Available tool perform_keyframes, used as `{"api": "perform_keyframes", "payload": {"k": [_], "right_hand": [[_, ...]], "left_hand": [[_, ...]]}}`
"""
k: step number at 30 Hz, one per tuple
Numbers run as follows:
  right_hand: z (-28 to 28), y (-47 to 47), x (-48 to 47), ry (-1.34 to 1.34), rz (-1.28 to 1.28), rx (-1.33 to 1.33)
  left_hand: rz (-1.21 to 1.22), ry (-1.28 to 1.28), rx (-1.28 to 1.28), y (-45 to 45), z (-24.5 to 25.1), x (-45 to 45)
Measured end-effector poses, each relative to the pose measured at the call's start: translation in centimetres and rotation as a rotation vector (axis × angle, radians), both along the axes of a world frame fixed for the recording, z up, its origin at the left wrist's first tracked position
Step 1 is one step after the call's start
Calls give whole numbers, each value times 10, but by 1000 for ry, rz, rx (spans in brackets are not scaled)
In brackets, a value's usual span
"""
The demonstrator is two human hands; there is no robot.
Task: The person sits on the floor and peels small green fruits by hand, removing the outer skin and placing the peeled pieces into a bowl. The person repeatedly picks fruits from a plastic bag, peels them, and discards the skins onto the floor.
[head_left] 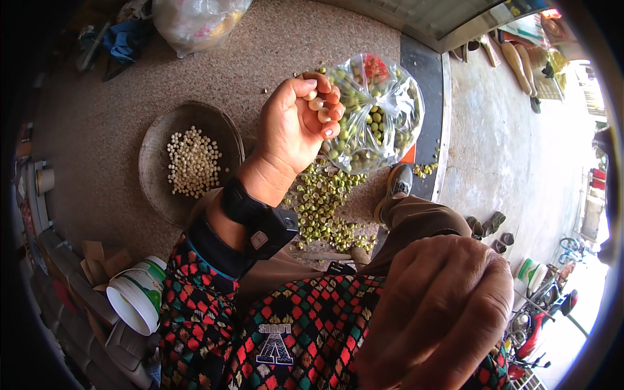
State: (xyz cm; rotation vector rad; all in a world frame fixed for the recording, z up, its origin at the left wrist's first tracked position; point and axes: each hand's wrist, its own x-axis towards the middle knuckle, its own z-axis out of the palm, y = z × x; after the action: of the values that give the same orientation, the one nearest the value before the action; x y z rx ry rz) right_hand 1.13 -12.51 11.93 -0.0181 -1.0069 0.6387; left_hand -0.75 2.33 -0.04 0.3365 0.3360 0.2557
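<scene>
My left hand (298,122) is turned palm up, its fingers curled around at least three pale peeled seeds (316,104) that look like lotus seeds. Just beyond its fingertips sits a tied clear plastic bag (407,105) full of green unpeeled seeds (376,119). Below the bag, green split hulls (324,209) lie strewn over the floor between my legs. A round woven basket (156,165) left of my forearm holds a heap of peeled seeds (194,161). My right hand (443,307) is raised close to the camera, back towards me; its fingertips are hidden.
A small camera (273,231) is strapped to my left wrist. White and green buckets (136,297) and a cardboard box (105,261) stand at left. A filled plastic bag (197,24) lies at the top. My shoe (400,183) is beside a door sill (441,131); footwear (492,224) lies outside.
</scene>
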Motion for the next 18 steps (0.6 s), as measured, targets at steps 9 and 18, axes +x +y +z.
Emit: {"api": "perform_keyframes", "payload": {"k": [9, 18], "right_hand": [[13, -6, 20, -177, -70, -26], [19, -5, 16, -181, -320, 4]], "left_hand": [[-1, 37, 48, -1, 6, 1], [-67, -2, 58, -5, 8, 3]]}}
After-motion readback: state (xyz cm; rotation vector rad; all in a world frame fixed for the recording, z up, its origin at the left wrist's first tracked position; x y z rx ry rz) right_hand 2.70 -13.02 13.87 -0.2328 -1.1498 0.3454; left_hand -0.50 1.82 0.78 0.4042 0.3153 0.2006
